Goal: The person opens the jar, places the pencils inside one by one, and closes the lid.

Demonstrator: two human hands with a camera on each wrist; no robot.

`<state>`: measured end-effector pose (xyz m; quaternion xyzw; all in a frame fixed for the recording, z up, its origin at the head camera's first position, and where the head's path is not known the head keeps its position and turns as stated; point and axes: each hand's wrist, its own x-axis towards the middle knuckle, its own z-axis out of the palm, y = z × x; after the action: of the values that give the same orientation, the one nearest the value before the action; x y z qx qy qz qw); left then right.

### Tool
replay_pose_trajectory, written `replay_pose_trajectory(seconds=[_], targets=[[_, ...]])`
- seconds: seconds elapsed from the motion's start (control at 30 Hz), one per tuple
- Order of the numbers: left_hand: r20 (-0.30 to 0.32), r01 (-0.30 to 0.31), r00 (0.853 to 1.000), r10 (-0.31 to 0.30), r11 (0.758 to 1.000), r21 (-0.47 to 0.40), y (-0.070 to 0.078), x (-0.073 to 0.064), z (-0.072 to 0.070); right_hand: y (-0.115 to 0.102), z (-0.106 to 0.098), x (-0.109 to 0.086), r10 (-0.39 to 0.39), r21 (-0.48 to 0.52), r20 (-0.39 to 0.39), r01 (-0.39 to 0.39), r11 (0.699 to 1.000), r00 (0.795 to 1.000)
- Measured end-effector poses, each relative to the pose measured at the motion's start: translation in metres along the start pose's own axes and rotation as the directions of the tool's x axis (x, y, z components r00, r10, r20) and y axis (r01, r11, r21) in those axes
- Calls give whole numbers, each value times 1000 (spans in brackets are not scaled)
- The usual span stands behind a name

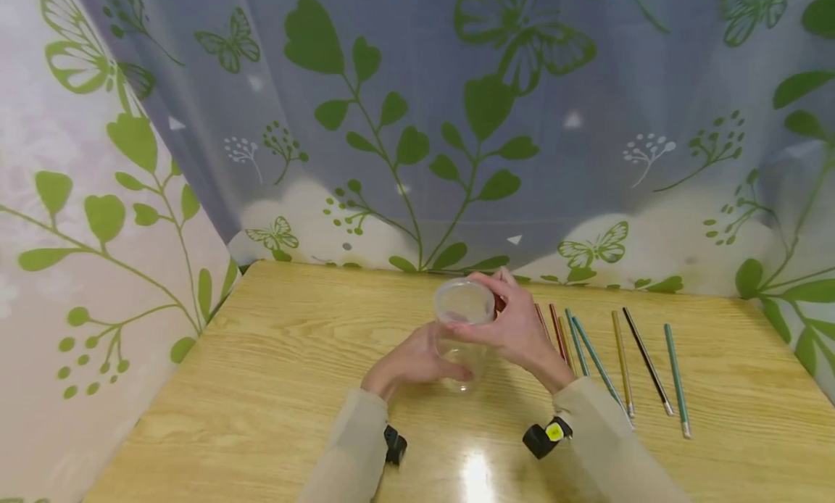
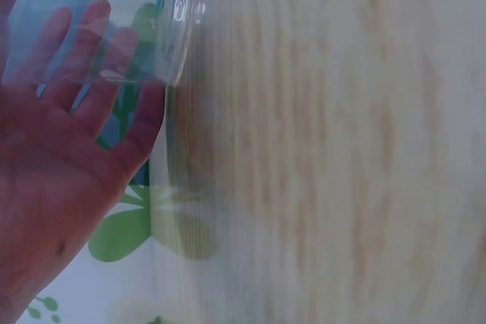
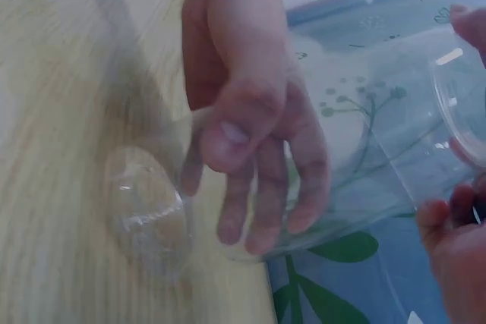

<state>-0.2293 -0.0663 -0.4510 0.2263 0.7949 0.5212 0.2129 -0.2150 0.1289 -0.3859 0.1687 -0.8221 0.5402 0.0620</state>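
A clear plastic jar (image 1: 464,378) stands upright close over the table in front of me. My left hand (image 1: 414,359) grips its side, thumb toward me. In the right wrist view the left fingers (image 3: 266,210) show through the see-through wall, and the round base (image 3: 148,214) lies at the left. On top of the jar is a round translucent lid (image 1: 464,302). My right hand (image 1: 515,327) holds this lid by its right edge, with fingers behind and thumb in front. In the left wrist view, the left palm (image 2: 53,149) faces the jar wall (image 2: 178,20).
Several pencils lie spread to the right on the wooden table (image 1: 274,372): a black one (image 1: 647,360), a teal one (image 1: 677,380), a yellow one (image 1: 622,362) and red ones. A patterned curtain (image 1: 404,126) hangs along the table's far edge.
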Motion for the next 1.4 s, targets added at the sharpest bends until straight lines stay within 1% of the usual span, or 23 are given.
replay_pose_trajectory(seconds=[0.1,0.23,0.3,0.4,0.47,0.53,0.6,0.67,0.73,0.83,0.93,1.03,1.1,1.2,1.27,1.33,1.4], targets=[[15,17,1000,-17,1000,-9,1,0,-1,3,-4,3,-22,23,38,22,999,999],[25,22,999,-22,1000,3,2,1,-4,8,-8,7,-50,93,93,41,995,994],[31,21,999,-21,1000,9,2,2,-4,9,-9,8,-54,91,104,45,995,993],[39,27,999,-27,1000,5,1,2,-5,8,-6,5,-75,40,66,73,997,995],[37,33,999,-34,999,11,1,2,-4,6,-2,1,-96,-4,17,96,995,995],[29,34,999,-34,999,19,1,1,-4,3,3,-3,-105,-26,-32,104,994,994],[15,31,999,-31,999,34,1,0,-4,0,9,-5,-87,-25,-63,86,996,994],[7,22,1000,-22,999,48,1,0,-3,-3,14,-7,-52,-13,-84,51,999,995],[9,6,1000,-6,999,47,1,0,-3,-5,18,-8,-11,6,-93,12,1000,996],[17,-17,1000,16,999,50,0,0,-2,-7,19,-8,17,24,-97,-14,1000,995],[20,-25,1000,24,998,56,-1,1,-2,-6,16,-5,12,28,-66,-10,1000,998],[27,-23,999,22,998,60,-2,2,-4,-3,11,0,-6,41,-12,7,999,1000],[44,-21,999,19,998,55,-2,2,-5,-1,7,2,-13,61,33,11,998,999],[72,-13,997,10,999,40,-1,3,-7,3,1,5,-19,109,114,7,994,993],[84,-9,996,6,999,31,-1,4,-8,4,-2,6,-26,121,157,7,993,987],[89,-13,996,10,999,33,-1,4,-8,5,-4,6,-37,111,177,17,994,984],[85,-12,996,9,999,36,-2,5,-7,4,-5,5,-55,76,160,43,996,986]])
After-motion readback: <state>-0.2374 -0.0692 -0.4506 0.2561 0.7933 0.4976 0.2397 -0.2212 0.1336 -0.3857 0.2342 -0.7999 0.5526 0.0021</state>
